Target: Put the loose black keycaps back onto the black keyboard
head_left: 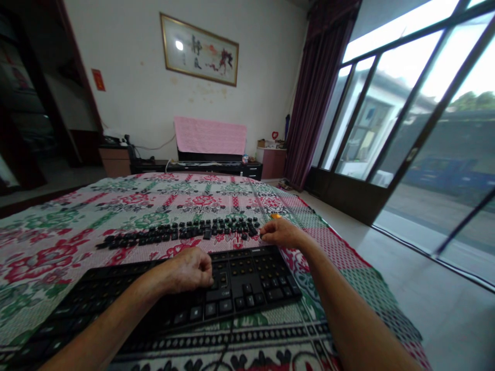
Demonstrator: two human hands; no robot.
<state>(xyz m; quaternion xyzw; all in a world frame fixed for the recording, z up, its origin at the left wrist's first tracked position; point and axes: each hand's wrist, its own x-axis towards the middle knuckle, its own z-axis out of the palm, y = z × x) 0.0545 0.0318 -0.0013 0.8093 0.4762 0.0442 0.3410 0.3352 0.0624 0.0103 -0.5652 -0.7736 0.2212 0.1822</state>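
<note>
A black keyboard lies on the flowered cloth in front of me, with many of its keys removed and only a few caps left at its right end. My left hand rests on the keyboard's middle, fingers curled in a pinch on something I cannot make out. My right hand reaches past the keyboard's far right corner, fingers closed beside the loose black keycaps laid out in rows on the cloth. A small orange object shows just beyond that hand.
The flowered cloth covers a low wide surface whose right edge drops to a tiled floor. Large glass doors stand at the right. A dark cabinet with a pink cover is against the far wall.
</note>
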